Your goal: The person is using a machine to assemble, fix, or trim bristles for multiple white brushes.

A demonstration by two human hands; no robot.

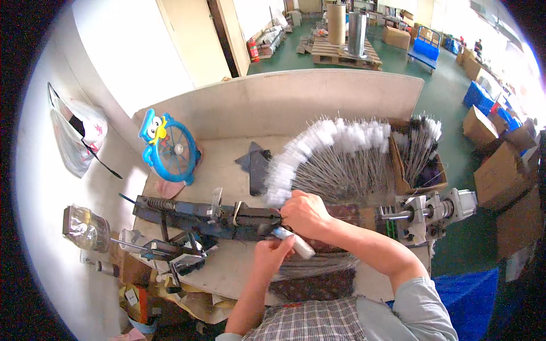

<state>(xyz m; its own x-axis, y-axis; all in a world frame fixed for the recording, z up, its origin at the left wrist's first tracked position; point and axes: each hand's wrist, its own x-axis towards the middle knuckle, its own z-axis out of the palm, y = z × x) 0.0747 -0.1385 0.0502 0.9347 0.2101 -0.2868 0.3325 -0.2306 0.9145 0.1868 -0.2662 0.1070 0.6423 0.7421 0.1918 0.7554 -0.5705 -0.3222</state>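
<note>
My left hand is closed, with thumb and fingers on a short white cylinder that has a bluish end. It lies just in front of a long dark clamp-like bench machine. Above and beyond it, my right hand is curled shut at the right end of that machine; its fingertips and whatever they hold are hidden. Behind my right hand fans out a large heap of wire-stemmed brushes with white bristle heads, the nearest heads close to my knuckles.
A carton of darker brushes stands right of the heap. A metal spindle unit sits at the bench's right end. A blue cartoon-duck fan and a dark phone-like slab lie beyond the machine. A black metal bracket is at left.
</note>
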